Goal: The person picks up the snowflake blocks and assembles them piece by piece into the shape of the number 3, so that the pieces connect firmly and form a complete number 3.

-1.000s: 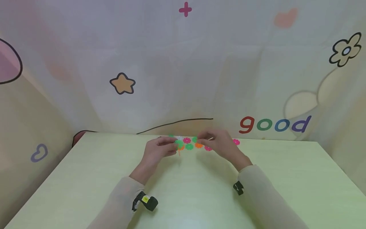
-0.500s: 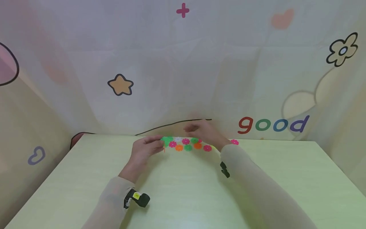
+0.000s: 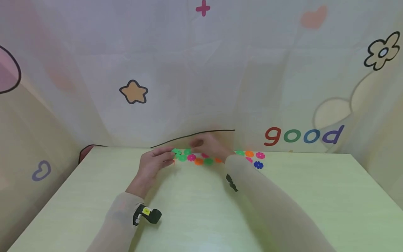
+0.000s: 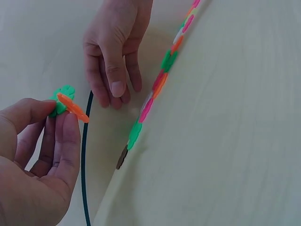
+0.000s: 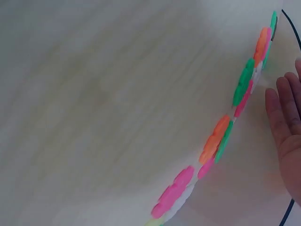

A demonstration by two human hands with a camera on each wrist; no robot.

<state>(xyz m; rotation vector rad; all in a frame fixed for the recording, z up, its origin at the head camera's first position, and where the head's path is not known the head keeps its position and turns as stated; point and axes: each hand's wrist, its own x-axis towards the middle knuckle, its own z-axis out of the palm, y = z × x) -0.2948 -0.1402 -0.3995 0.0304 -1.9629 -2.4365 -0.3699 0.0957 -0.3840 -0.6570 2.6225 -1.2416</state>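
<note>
My left hand (image 3: pixel 168 156) (image 4: pixel 59 113) pinches a small piece made of a green disc and an orange disc (image 4: pixel 67 101) slotted together, held just above the table's far edge. A row of flower-shaped plastic discs (image 3: pixel 199 160) (image 4: pixel 157 87) (image 5: pixel 225 136) in green, pink, orange and white lies along that edge. My right hand (image 3: pixel 201 144) (image 4: pixel 117 92) (image 5: pixel 283 101) reaches over the row toward the back wall. Its fingers are nearly straight and hold nothing, and they hover close to the left hand's piece.
More loose discs (image 3: pixel 253 158), green, orange, pink and blue, lie farther right at the back edge. The pale green table (image 3: pixel 201 210) meets a printed cloth backdrop (image 3: pixel 201 87) with a black line (image 4: pixel 84 160) drawn on it. Each wrist wears a small black camera (image 3: pixel 148 214).
Both hands have shifted left. The left carried its green and orange piece along; the right moved away from it, reached farther back over the row, and uncovered the discs at the right.
</note>
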